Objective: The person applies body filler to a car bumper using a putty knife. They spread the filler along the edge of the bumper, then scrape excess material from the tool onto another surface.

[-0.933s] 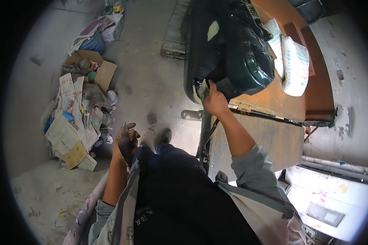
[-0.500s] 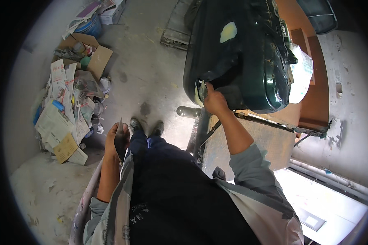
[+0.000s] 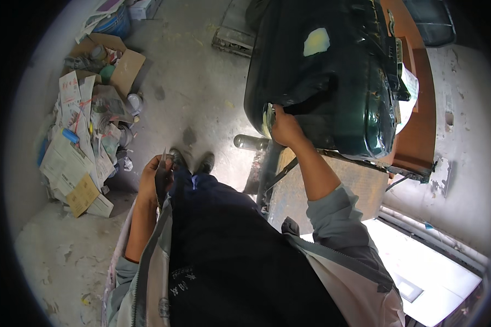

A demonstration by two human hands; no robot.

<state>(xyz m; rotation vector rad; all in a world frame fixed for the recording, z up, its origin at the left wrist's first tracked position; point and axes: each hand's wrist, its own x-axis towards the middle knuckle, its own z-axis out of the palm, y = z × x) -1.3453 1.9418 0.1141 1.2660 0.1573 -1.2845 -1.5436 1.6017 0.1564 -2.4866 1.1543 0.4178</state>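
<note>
A dark green glossy vehicle panel (image 3: 289,65), with a pale patch (image 3: 316,41) on it, lies on a wooden stand (image 3: 324,193). My right hand (image 3: 283,124) is at its near left corner, fingers bent against a second pale patch on the edge; what they grip is hidden. My left hand (image 3: 153,177), down at my left side, holds a thin dark grey sheet-like piece (image 3: 160,180) upright between thumb and fingers.
Cardboard (image 3: 128,71), papers (image 3: 68,161), cans and a blue bucket (image 3: 112,24) are heaped along the left wall. A clear cylinder (image 3: 248,143) lies by the stand. A white panel (image 3: 431,278) is at lower right, a dark frame (image 3: 428,22) at upper right.
The panel has shifted right and slightly down in the picture, covering more of the white bags behind it. My right hand stays at its corner; my left hand appears slightly higher, still holding the sheet.
</note>
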